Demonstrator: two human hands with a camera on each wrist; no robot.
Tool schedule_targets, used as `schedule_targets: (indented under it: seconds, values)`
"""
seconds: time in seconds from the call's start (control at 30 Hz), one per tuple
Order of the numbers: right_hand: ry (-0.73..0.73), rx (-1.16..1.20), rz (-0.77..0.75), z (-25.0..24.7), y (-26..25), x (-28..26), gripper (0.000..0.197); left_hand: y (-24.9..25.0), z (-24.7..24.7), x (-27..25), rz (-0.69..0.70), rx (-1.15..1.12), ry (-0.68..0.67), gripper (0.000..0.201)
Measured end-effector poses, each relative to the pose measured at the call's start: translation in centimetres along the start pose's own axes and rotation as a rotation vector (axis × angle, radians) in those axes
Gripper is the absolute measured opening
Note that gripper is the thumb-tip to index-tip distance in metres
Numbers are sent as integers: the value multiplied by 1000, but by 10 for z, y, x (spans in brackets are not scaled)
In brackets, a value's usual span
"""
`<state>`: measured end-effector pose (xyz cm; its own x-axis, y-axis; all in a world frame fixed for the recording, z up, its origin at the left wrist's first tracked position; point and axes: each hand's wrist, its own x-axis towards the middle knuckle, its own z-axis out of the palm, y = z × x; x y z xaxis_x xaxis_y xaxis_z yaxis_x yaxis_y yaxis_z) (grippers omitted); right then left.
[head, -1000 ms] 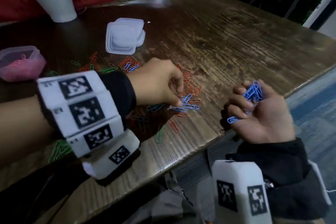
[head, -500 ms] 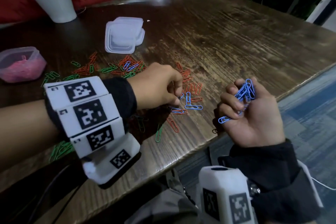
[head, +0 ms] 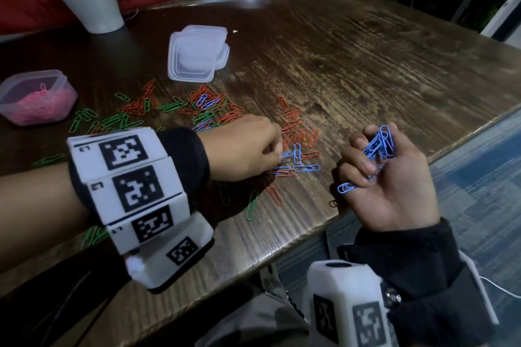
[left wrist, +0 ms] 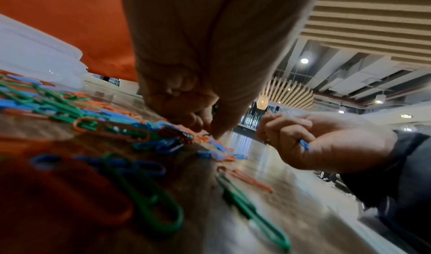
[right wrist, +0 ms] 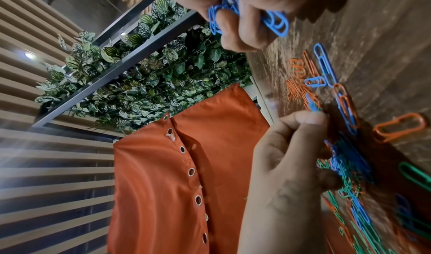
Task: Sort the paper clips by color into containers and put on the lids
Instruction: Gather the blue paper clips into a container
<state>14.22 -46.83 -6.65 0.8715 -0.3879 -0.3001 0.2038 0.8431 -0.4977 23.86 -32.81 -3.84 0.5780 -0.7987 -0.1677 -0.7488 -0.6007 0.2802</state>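
Observation:
Orange (head: 298, 132), green (head: 251, 205) and blue paper clips (head: 306, 168) lie scattered on the wooden table (head: 352, 70). My left hand (head: 277, 153) is down on the table, its thumb and forefinger pinching a blue clip (right wrist: 312, 107) among the loose ones. Beyond the table's near edge, my right hand (head: 366, 160) is held palm up, fingers curled round a bunch of blue clips (head: 379, 142). One of these clips sticks out below the fist (left wrist: 304, 144). An open container (head: 60, 77) of pink clips stands at the far left.
A stack of clear lids and containers (head: 194, 56) sits at the back of the clip pile. A white pot (head: 90, 5) stands at the back left. More green clips (head: 90, 234) lie under my left forearm. The table's edge (head: 310, 231) runs diagonally just in front of my right hand.
My left hand's fingers have stayed on the same few blue clips, which now lie spread apart. The right hand with its bunch has drifted slightly left, toward the table.

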Motion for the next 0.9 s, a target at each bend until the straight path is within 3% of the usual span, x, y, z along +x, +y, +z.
schedule_targets:
  seconds: [0.07,0.27,0.5,0.7,0.8,0.9]
  values:
    - [0,5,-5,-2,-1,0,18,-2,-5,-1,24,-22,16,6]
    - [7,13,-3,-5,-1,0,16,-2,-4,-3,82,-48,29,14]
    - [12,11,-5,-4,-1,1,16,2,-1,-6,38,73,19,1]
    - [27,-9,0,-5,3,2,17,4,10,-15,-44,153,-58,23]
    - [23,-8,0,-4,4,0,17,3,1,-15,-95,92,-105,22]
    - [27,3,-1,-3,7,-2,17,2,-13,-16,-118,-19,-68,19]
